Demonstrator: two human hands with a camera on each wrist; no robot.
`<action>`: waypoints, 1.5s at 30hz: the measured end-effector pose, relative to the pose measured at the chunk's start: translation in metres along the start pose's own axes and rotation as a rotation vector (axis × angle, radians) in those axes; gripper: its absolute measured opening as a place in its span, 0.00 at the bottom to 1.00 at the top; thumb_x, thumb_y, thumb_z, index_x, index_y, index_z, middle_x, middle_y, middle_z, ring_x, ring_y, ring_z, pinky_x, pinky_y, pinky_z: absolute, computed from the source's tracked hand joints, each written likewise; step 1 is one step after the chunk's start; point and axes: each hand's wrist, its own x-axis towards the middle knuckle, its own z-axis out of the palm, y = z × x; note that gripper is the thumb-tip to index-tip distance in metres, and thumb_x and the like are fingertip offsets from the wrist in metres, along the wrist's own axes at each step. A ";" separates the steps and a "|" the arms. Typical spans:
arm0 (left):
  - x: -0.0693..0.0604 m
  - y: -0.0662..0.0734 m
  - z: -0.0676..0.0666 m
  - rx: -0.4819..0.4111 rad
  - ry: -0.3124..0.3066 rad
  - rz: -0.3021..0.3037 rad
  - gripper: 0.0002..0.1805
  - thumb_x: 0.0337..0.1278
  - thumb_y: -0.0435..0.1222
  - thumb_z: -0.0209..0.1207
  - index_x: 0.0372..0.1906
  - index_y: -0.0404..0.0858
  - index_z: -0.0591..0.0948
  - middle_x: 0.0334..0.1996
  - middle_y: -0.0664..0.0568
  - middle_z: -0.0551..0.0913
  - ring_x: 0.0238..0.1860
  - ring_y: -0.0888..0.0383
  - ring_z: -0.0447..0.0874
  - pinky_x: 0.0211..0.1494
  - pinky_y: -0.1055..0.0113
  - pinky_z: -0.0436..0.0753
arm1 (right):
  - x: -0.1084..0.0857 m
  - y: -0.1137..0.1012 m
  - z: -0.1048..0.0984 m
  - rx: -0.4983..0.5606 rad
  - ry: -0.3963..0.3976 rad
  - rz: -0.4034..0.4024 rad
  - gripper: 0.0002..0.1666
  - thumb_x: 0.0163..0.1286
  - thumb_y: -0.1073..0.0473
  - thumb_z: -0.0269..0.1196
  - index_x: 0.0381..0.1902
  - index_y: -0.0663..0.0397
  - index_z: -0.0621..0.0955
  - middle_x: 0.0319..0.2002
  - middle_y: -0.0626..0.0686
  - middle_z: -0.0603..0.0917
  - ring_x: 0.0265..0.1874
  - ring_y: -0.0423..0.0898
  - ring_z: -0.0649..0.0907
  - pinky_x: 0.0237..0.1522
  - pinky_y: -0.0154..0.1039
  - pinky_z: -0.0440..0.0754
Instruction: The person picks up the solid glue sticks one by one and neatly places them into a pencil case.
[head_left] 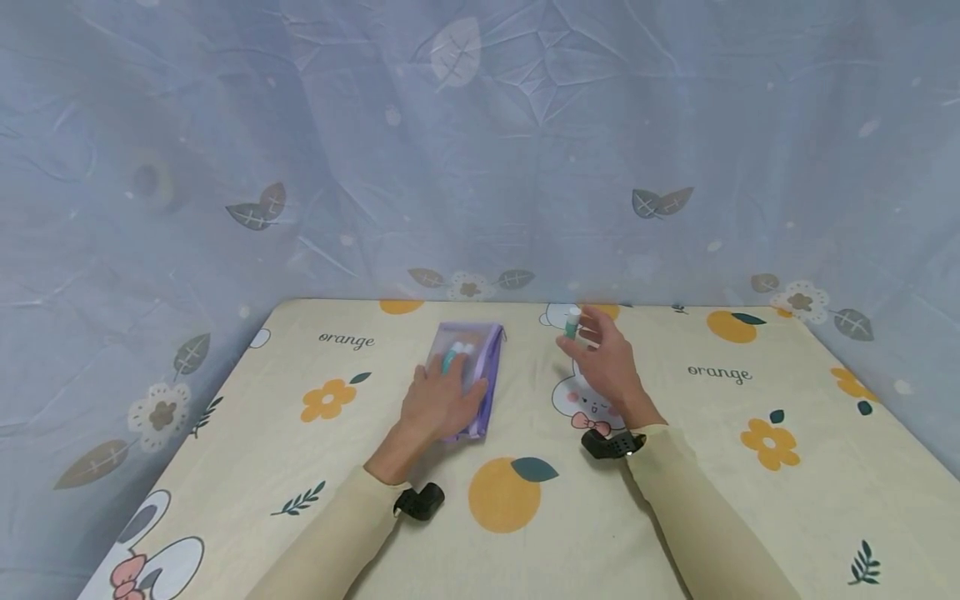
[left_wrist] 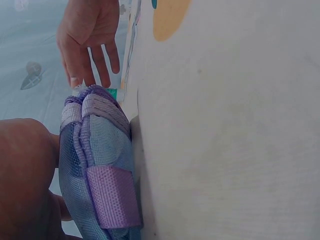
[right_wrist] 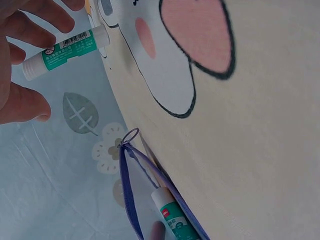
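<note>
A mesh zip pouch (head_left: pixel 491 367) with purple edging lies on the table, its zip parted in the right wrist view. My left hand (head_left: pixel 442 404) rests over it, fingers spread on the top and thumb toward the zip side. White-capped glue sticks (head_left: pixel 452 354) show at the pouch past those fingers; one green glue stick (right_wrist: pixel 175 217) is visible within the opening. Another green-and-white glue stick (right_wrist: pixel 70 50) stands upright on the table to the right. My right hand (head_left: pixel 607 358) is beside it, fingers and thumb parted around the stick, the thumb visibly apart from it.
The table is covered by a cream cloth (head_left: pixel 360 467) printed with oranges, flowers and rabbits. Behind its far edge hangs a blue-grey patterned curtain (head_left: pixel 480 167). Both wrists wear black bands, the left band (head_left: pixel 420 502) and the right band (head_left: pixel 613 444).
</note>
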 end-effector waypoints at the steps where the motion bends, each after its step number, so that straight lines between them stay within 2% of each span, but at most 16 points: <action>1: 0.000 0.000 0.000 -0.001 0.000 -0.003 0.38 0.80 0.56 0.47 0.83 0.41 0.63 0.82 0.31 0.59 0.80 0.24 0.57 0.79 0.34 0.65 | 0.000 0.000 0.000 0.001 -0.004 -0.001 0.46 0.78 0.46 0.65 0.85 0.45 0.58 0.82 0.56 0.68 0.80 0.58 0.69 0.79 0.57 0.69; 7: 0.001 -0.001 0.002 -0.009 0.004 -0.004 0.38 0.79 0.57 0.47 0.83 0.41 0.63 0.82 0.31 0.58 0.82 0.24 0.54 0.82 0.34 0.61 | 0.000 0.004 0.000 -0.015 -0.031 0.001 0.48 0.78 0.42 0.64 0.86 0.44 0.56 0.82 0.57 0.67 0.80 0.61 0.69 0.78 0.61 0.70; 11: 0.001 -0.001 0.002 -0.002 0.004 0.005 0.38 0.79 0.56 0.47 0.83 0.40 0.63 0.82 0.31 0.59 0.82 0.25 0.54 0.81 0.33 0.62 | -0.001 0.006 -0.002 -0.023 -0.042 0.011 0.49 0.78 0.41 0.64 0.86 0.44 0.55 0.81 0.59 0.68 0.80 0.62 0.69 0.76 0.63 0.71; 23: 0.001 -0.002 0.000 0.017 0.010 0.012 0.37 0.80 0.56 0.46 0.83 0.40 0.63 0.82 0.32 0.60 0.81 0.26 0.56 0.80 0.34 0.64 | 0.010 0.002 -0.007 -0.031 -0.060 0.032 0.45 0.79 0.46 0.63 0.85 0.49 0.59 0.79 0.61 0.70 0.79 0.62 0.70 0.73 0.61 0.76; 32: 0.001 -0.002 0.001 0.015 0.020 0.026 0.36 0.79 0.55 0.48 0.81 0.39 0.65 0.80 0.32 0.63 0.80 0.28 0.59 0.79 0.35 0.66 | 0.013 0.001 -0.008 -0.058 -0.072 0.042 0.40 0.80 0.48 0.62 0.82 0.52 0.63 0.76 0.63 0.74 0.78 0.63 0.72 0.75 0.63 0.73; 45: 0.002 -0.002 0.001 0.015 0.012 0.017 0.38 0.79 0.56 0.47 0.82 0.40 0.64 0.81 0.32 0.61 0.82 0.27 0.56 0.81 0.35 0.63 | 0.021 -0.002 -0.002 -0.102 -0.080 0.073 0.36 0.83 0.49 0.58 0.80 0.55 0.65 0.76 0.63 0.74 0.77 0.63 0.73 0.75 0.60 0.74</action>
